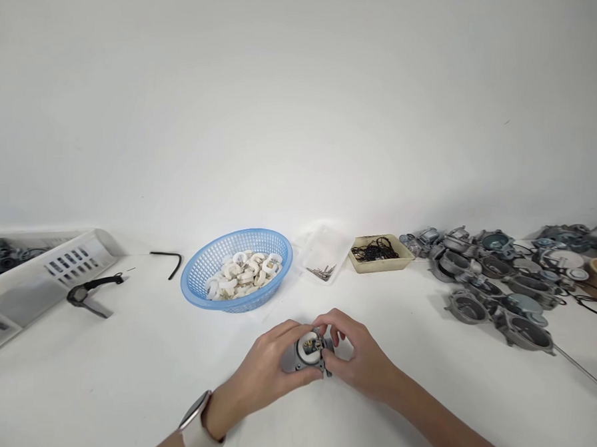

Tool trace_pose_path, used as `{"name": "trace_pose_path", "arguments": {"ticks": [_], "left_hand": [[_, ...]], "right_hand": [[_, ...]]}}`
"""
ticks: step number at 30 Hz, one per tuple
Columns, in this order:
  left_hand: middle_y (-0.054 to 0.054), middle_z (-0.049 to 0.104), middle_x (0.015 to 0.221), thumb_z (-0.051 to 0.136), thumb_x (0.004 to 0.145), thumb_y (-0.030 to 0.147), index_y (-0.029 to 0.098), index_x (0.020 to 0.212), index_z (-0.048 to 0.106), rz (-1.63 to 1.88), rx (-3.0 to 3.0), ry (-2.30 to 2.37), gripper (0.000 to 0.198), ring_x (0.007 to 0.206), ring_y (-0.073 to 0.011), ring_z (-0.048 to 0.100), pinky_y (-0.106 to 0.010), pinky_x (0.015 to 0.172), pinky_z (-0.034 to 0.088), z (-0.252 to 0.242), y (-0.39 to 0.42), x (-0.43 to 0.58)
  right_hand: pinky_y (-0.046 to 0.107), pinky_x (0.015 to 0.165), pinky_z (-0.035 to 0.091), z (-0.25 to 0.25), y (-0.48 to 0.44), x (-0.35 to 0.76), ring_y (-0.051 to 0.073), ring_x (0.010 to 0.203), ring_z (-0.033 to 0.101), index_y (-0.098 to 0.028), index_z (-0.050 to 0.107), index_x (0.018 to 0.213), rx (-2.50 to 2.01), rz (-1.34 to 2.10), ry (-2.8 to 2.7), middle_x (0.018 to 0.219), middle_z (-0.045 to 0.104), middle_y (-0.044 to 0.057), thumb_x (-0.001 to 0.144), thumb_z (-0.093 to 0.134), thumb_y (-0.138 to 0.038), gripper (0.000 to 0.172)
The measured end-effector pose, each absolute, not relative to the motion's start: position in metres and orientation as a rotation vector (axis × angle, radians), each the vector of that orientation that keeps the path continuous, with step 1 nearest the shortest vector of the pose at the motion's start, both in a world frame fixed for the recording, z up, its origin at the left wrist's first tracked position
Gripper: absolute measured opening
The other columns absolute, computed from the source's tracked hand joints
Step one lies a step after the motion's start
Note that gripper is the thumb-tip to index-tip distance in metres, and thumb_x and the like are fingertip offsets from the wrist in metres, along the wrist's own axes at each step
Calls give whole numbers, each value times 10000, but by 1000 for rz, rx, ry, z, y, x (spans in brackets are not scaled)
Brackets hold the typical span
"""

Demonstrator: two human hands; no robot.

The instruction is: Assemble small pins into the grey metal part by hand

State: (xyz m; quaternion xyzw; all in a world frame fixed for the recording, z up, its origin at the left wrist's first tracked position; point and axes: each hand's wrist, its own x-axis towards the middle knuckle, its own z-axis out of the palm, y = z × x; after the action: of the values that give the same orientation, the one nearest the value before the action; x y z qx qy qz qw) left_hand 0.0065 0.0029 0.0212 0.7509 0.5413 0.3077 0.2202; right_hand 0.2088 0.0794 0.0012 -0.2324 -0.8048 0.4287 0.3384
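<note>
Low in the middle of the view, a grey metal carburetor body [291, 362] is held just above or on the table. A white ring-shaped float [302, 354] sits in its upward face, with brass-coloured parts inside the ring. My left hand [271, 359] wraps round the body from the left, thumb along the near side and fingers on the far side. On the right, my right hand [356, 356] has its index finger and thumb closed on the carburetor's right edge, beside the float's hinge end. Any small piece between those fingertips is hidden.
A blue basket [188, 281] holds white floats. Behind stand a clear tray [322, 245] with small metal pins and a cream tray [381, 265] of black rings. Metal bowls [467, 307] crowd the right. Leftward lie a hex key [176, 264], a black tool [82, 295] and a white crate [29, 296].
</note>
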Motion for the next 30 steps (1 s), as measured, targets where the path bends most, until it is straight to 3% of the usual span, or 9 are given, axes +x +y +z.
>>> {"name": "trace_pose_path", "arguments": {"ticks": [8, 30], "left_hand": [[-51, 685, 1167, 780, 834, 405, 288, 1291, 631, 877, 2096, 1486, 494, 1036, -249, 659, -364, 889, 551, 20, 3, 6], [-41, 676, 1146, 783, 838, 406, 292, 1280, 622, 871, 2091, 1478, 485, 1021, -232, 647, -346, 883, 536, 20, 3, 6]], "right_hand": [[277, 733, 447, 3, 80, 208, 131, 779, 514, -287, 617, 1106, -599, 1107, -2092, 978, 625, -34, 741, 551, -17, 459], [282, 726, 459, 4, 79, 209, 142, 776, 513, -277, 626, 1106, -567, 1113, -2107, 938, 609, -20, 700, 578, -39, 473]]}}
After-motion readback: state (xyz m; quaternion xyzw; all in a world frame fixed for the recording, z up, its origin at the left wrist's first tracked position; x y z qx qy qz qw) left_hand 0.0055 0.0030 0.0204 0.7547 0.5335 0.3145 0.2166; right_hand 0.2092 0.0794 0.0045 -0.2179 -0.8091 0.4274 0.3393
